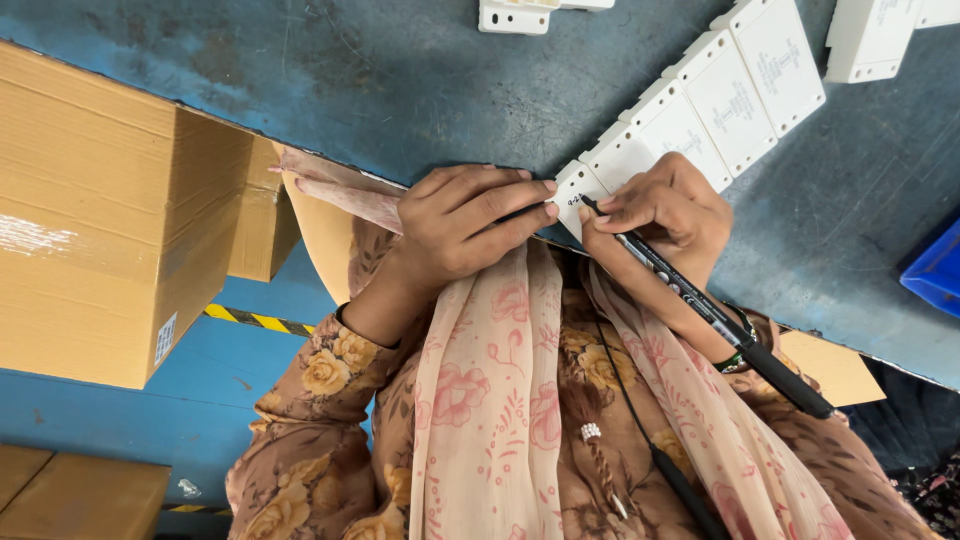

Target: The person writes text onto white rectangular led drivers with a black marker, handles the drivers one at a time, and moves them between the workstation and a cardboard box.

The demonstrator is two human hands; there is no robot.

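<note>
Right now the small white plastic unit [578,190] sits at the near edge of the blue worktable [420,90], at the end of a diagonal row of identical white units [720,95] running off toward 1 o'clock. The right hand [665,210] pinches a black marker pen [700,300] between thumb and fingers, tip on the unit's top face, barrel trailing toward 4 o'clock. The left hand [465,225] lies at 9 o'clock of the unit, fingers pressed together and flat, fingertips [545,195] touching its edge to pin it.

Risks, my read:
- Unit is at the table lip; if the left hand lets up, pen pressure could skid it off the edge.
- Fresh ink is close to the left fingertips, so a smear is likely if they slide.
- Scarf [490,400] hangs just under the work and could brush the mark.

Surface: painted blue metal, scuffed and scratched. More white units at 12 o'clock [515,15] and toward 2 o'clock [870,40]. Blue bin [935,270] corner at 3 o'clock. Cardboard boxes [110,210] at 9 o'clock, another [80,495] at 7 o'clock, on a blue floor [120,420] with yellow-black hazard tape [255,320].
</note>
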